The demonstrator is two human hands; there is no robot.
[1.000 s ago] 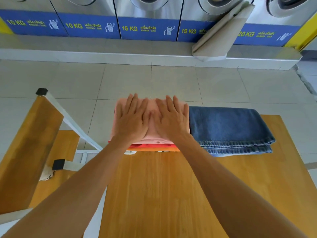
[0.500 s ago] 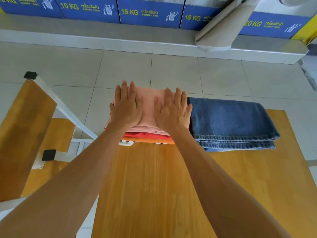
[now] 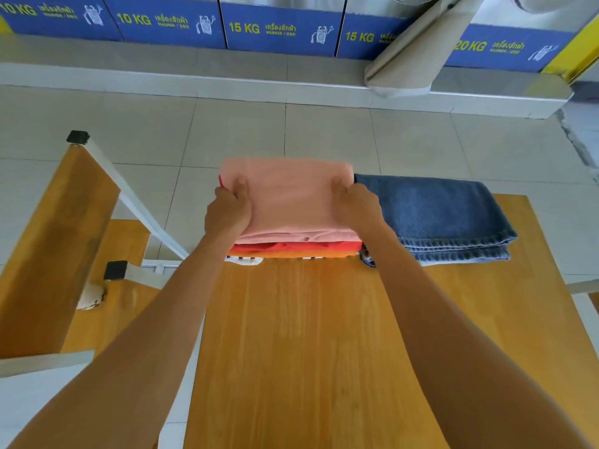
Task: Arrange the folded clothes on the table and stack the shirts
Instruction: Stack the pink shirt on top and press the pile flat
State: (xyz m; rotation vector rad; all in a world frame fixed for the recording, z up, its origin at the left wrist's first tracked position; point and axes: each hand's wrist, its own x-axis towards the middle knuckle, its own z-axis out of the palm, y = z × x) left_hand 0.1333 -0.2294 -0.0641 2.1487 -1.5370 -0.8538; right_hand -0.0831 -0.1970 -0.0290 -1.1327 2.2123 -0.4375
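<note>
A stack of folded shirts (image 3: pixel 288 202) sits at the far left of the wooden table (image 3: pixel 311 351): a pink shirt on top, then a red one (image 3: pixel 301 246) and an orange one (image 3: pixel 291 254), with a white piece peeking out underneath. My left hand (image 3: pixel 228 210) grips the stack's left side, thumb on top. My right hand (image 3: pixel 355 207) grips its right side the same way. Folded blue jeans (image 3: pixel 434 218) lie right beside the stack, touching it.
A wooden chair with a white frame (image 3: pixel 58 228) stands close to the table's left edge. Tiled floor lies beyond the table's far edge. Washing machines with blue labels (image 3: pixel 278 27) line the back wall, and a beige roll (image 3: pixel 418 56) leans there.
My hands lay flat on top of the pink shirt before. They have slid apart to the stack's two sides and closed on its edges.
</note>
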